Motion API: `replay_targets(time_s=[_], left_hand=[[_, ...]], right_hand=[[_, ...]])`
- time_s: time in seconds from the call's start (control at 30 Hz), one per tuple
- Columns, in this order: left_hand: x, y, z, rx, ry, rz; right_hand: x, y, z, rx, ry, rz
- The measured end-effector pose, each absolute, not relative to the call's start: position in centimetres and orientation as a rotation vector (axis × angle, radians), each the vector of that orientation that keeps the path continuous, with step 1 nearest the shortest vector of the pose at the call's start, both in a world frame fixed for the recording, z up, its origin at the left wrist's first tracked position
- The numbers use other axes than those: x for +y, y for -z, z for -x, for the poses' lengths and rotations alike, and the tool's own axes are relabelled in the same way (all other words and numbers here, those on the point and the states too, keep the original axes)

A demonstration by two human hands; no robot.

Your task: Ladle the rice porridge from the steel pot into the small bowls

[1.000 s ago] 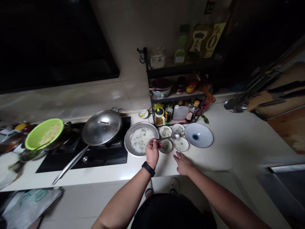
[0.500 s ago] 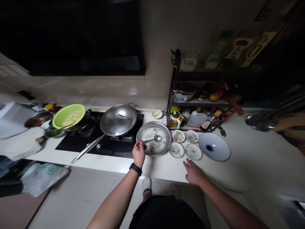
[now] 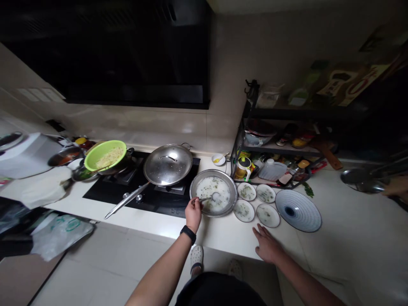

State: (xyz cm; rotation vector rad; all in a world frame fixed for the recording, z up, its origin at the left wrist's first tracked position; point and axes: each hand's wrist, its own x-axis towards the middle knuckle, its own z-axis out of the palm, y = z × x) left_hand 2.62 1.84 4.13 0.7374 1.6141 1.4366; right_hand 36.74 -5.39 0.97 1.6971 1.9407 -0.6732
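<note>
My left hand, with a black band on its wrist, grips the handle of a steel ladle. The ladle's bowl sits in thin white soup with green flecks, inside a wide steel basin. My right hand lies spread on the white countertop, holding nothing. It is nearest to a small round plate with a little soup on it. Three more such plates stand nearby, including one right of the basin.
A blue-and-white ridged plate is right of the small plates. A lidded wok and a green colander of noodles stand on the black hob. A wire shelf holds bottles. Another person's hand shows at far right.
The ladle has moved from over the small plates into the basin, its bowl now in the soup. My view has swung, shifting everything right and down. My right hand stays spread.
</note>
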Motion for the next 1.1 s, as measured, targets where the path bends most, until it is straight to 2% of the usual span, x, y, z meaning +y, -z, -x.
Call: replay_targets(time_s=[0.2, 0.67, 1.1], left_hand=[[2.3, -4.6, -2.2, 1.560, -1.472, -0.480], [2.1, -7.9, -1.9, 1.439, -1.505, -0.457], [1.0, -10.0, -7.1, 1.388, -1.342, -0.566]], right_hand=[[-5.4, -0.3, -37.0, 1.932, 0.654, -1.727], [-5.4, -0.5, -36.7, 1.929, 0.693, -1.764], [-5.5, -0.6, -36.8, 1.887, 0.828, -1.799]])
